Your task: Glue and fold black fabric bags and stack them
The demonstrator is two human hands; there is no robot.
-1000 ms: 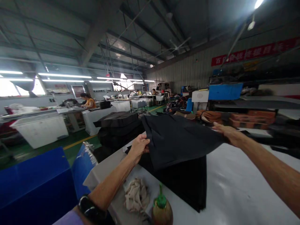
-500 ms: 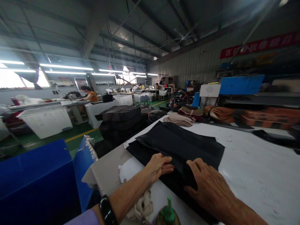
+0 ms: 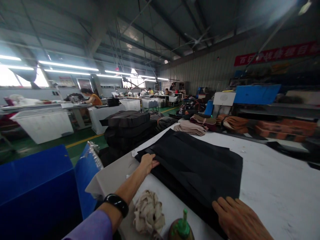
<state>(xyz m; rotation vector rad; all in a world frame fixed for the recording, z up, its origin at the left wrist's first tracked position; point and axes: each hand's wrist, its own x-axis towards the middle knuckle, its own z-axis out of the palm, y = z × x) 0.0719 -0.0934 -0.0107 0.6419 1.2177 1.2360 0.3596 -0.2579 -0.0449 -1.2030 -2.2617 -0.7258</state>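
Dark sheets of black material (image 3: 197,163), fabric or thin leather, lie stacked on a white-topped table (image 3: 270,186). My left hand (image 3: 148,162) pinches the left near edge of the top sheet, its thumb above and fingers at the underside. At the near right corner, my right hand (image 3: 241,213) has its fingers curled over the sheet's edge; its thumb is hidden. The top sheet lies spread out, with slight creases. Close to my left forearm is a crumpled cream cloth (image 3: 149,213). Beside it stands a round container with a green spout (image 3: 184,223).
A blue box (image 3: 37,180) stands left of the table. Beyond the table's left edge rises a dark stack of material (image 3: 127,125). Folded beige pieces (image 3: 191,127) and brown pieces (image 3: 232,123) lie at the far side. A person in orange (image 3: 93,99) sits at a distant bench.
My hands have moved apart: the left outward along the edge to the left, the right toward the near right corner. The top sheet, raised and bent between them before, now lies flatter.
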